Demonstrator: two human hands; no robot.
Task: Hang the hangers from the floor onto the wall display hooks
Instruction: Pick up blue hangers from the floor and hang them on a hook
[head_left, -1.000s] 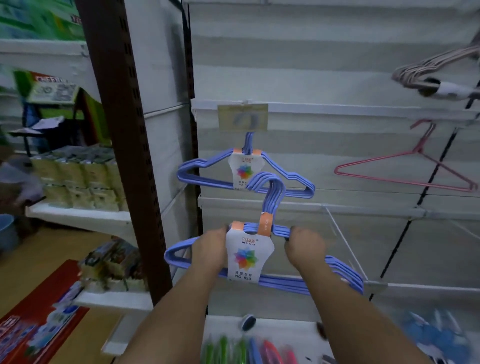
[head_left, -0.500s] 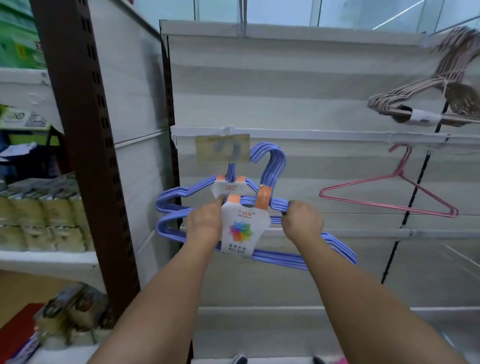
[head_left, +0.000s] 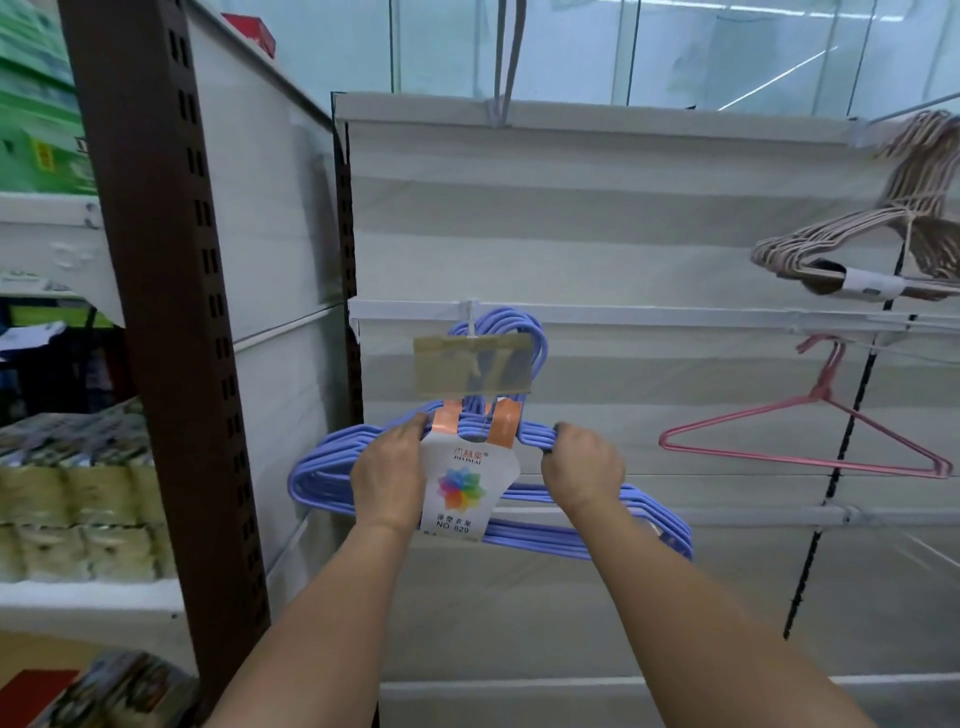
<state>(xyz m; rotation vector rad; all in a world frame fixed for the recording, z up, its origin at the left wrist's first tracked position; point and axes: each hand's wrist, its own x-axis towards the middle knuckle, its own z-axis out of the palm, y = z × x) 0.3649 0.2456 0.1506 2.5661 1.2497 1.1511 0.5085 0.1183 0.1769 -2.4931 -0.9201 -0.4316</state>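
Observation:
I hold a bundle of blue hangers (head_left: 597, 530) with a white card label up against the white slat wall. My left hand (head_left: 387, 480) grips the bundle's left shoulder and my right hand (head_left: 582, 470) grips its right shoulder. The bundle's hook tops reach the wall display hook (head_left: 470, 322) behind a yellowed price tag (head_left: 472, 371). A second blue bundle hangs right behind; only its left edge (head_left: 332, 447) shows, and whether my bundle's hooks sit over the wall hook is hidden by the tag.
A single pink hanger (head_left: 810, 441) hangs at the right, with a beige hanger bundle (head_left: 841, 249) above it. A brown slotted upright (head_left: 171, 364) stands at the left, beside shelves with packaged goods (head_left: 72, 493).
Both hands have lifted the blue bundle upward until its hooks reach the wall hook behind the price tag; it now overlaps the bundle hanging there. My view has tilted up.

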